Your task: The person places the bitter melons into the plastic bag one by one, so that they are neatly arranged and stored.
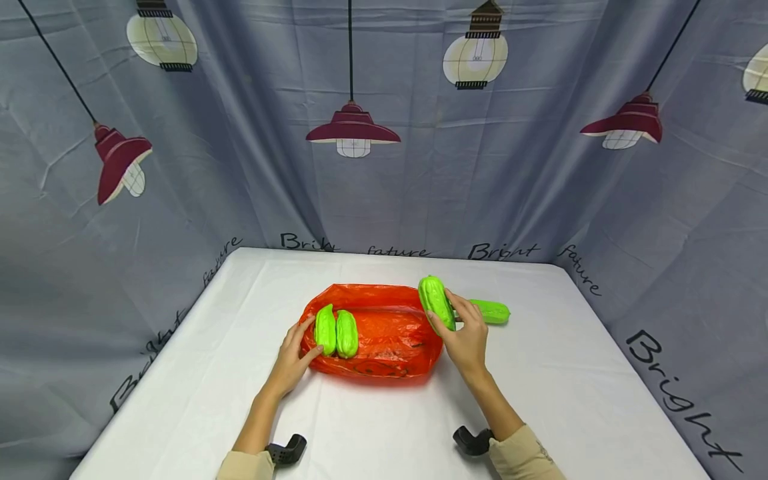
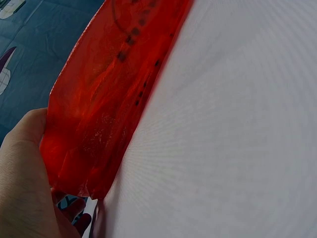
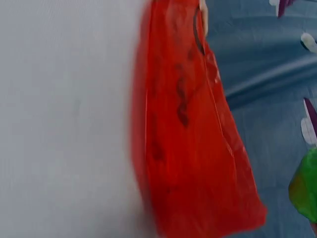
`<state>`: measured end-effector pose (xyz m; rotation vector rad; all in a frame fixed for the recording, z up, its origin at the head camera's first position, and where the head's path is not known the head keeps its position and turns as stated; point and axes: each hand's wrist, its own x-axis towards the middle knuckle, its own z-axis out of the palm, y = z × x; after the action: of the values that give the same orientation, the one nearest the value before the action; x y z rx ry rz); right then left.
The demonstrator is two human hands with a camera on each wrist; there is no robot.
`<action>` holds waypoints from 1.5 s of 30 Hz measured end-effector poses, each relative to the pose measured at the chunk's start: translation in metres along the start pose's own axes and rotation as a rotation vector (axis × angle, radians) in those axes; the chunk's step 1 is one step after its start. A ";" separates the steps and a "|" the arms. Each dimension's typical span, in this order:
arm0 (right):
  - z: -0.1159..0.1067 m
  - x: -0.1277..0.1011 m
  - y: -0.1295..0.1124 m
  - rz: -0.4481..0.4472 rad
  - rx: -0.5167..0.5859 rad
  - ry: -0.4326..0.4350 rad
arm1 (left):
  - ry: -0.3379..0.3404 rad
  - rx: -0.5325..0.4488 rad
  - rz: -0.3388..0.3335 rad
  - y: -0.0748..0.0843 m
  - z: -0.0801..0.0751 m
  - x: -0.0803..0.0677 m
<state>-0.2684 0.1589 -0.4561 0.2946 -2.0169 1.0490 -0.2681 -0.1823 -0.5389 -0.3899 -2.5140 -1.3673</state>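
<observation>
An orange-red plastic bag (image 1: 390, 337) lies flat in the middle of the white table (image 1: 210, 373). Two green gourds (image 1: 336, 332) rest side by side at its left end. My left hand (image 1: 307, 340) holds the bag's left edge, which stands lifted against the palm (image 2: 20, 173) in the left wrist view, with the bag (image 2: 109, 99) beside it. My right hand (image 1: 447, 315) grips a third green gourd (image 1: 435, 300), held tilted above the bag's right end. The right wrist view shows the bag (image 3: 193, 148) and a bit of that gourd (image 3: 307, 193).
A fourth green gourd (image 1: 493, 311) lies on the table just right of my right hand. A blue-grey curtain (image 1: 384, 187) printed with lamps closes off the back and both sides. Black wrist mounts (image 1: 288, 450) show at the near edge.
</observation>
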 end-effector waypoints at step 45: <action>0.129 -0.050 -0.041 0.446 -0.003 -0.146 | 0.015 0.022 0.043 0.000 0.000 0.000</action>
<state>-0.2874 0.0272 -0.5113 -0.0923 -2.2754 1.3253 -0.2685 -0.1823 -0.5393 -0.4255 -2.4916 -1.3204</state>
